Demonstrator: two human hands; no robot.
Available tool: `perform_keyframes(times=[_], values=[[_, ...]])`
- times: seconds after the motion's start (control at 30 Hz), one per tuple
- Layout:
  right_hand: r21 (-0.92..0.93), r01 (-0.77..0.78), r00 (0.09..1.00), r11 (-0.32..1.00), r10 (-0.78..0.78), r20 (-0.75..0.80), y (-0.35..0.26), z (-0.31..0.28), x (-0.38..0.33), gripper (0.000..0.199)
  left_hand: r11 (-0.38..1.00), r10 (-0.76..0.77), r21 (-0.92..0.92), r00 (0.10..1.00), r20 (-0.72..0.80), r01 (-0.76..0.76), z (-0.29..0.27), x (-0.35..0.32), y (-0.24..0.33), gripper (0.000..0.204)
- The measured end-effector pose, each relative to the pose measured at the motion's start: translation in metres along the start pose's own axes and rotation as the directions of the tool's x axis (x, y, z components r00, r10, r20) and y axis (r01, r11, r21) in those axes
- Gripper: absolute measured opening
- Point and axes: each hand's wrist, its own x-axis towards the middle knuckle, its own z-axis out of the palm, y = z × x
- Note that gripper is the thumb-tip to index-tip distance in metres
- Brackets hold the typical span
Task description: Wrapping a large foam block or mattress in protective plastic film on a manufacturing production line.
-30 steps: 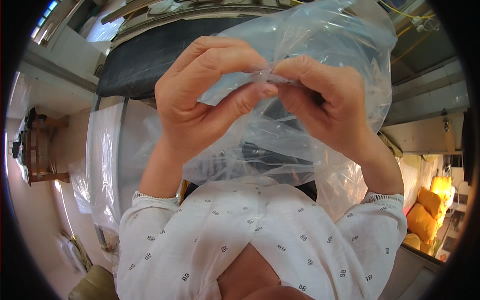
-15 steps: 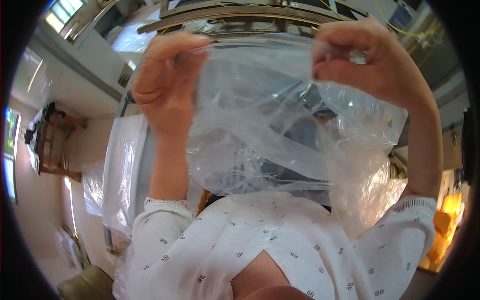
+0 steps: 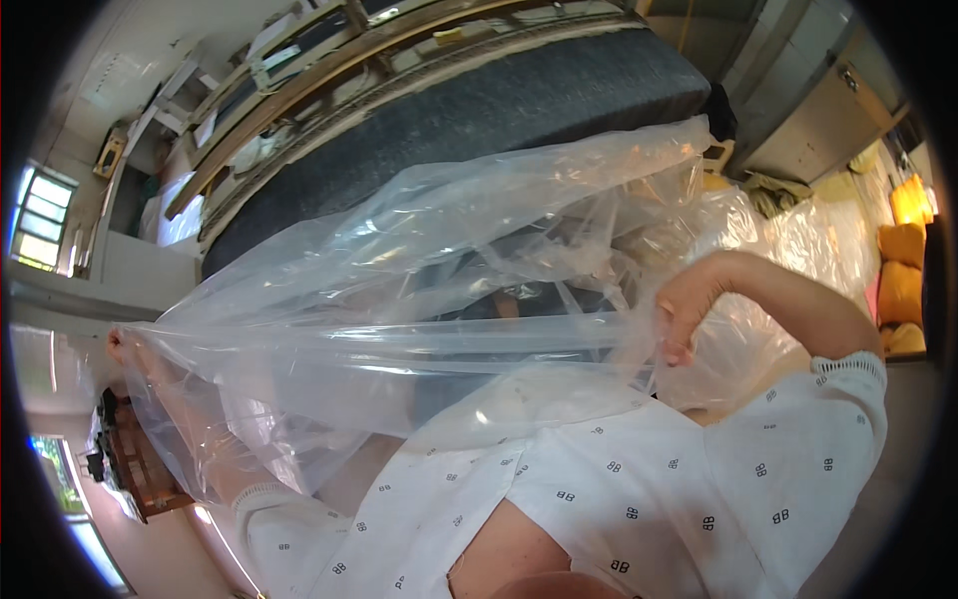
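A large clear plastic sheet is stretched across in front of my body in long folds. Far out on the left, my left hand is closed on one end of it, with the film hanging over my left forearm. My right hand, wrist bent and fingers curled down, grips the sheet close to my chest on the right. Taut creases run between the two hands. Behind the film lies a dark grey padded surface, partly hidden by the plastic.
Wooden rails run along the far side of the padded surface. More crumpled clear plastic is heaped at the right, near orange-yellow bundles. A brown wooden stand is at the left.
My hands have spread apart: the left swung far out left, the right came down toward my chest. The sheet is now pulled wide, and my view has turned, showing more of the padded surface.
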Motion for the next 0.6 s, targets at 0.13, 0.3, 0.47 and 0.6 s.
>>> perform_keyframes(times=[0.13, 0.3, 0.47, 0.6], values=[[-0.172, -0.678, 0.701, 0.715, 0.559, -0.443, 0.144, 0.087, -0.005, 0.034, 0.998, 0.018, 0.055, 0.976, 0.216, -0.031, 0.152, -0.154, 0.081, 0.024], [0.274, -0.943, -0.004, 0.188, 0.819, -0.574, 0.339, 0.217, -0.095, 0.023, 0.998, -0.044, 0.056, 0.891, 0.452, 0.021, 0.224, -0.246, 0.159, 0.025], [0.481, -0.857, -0.375, 0.186, 0.417, -0.828, 0.374, 0.168, -0.257, 0.025, 0.992, -0.049, 0.128, 0.85, 0.524, -0.021, 0.249, -0.244, 0.128, 0.027], [0.691, -0.368, -0.866, 0.622, 0.041, -0.499, 0.324, -0.008, -0.413, 0.037, 0.933, -0.104, 0.341, 0.819, 0.565, -0.116, 0.236, -0.198, 0.09, 0.029]])
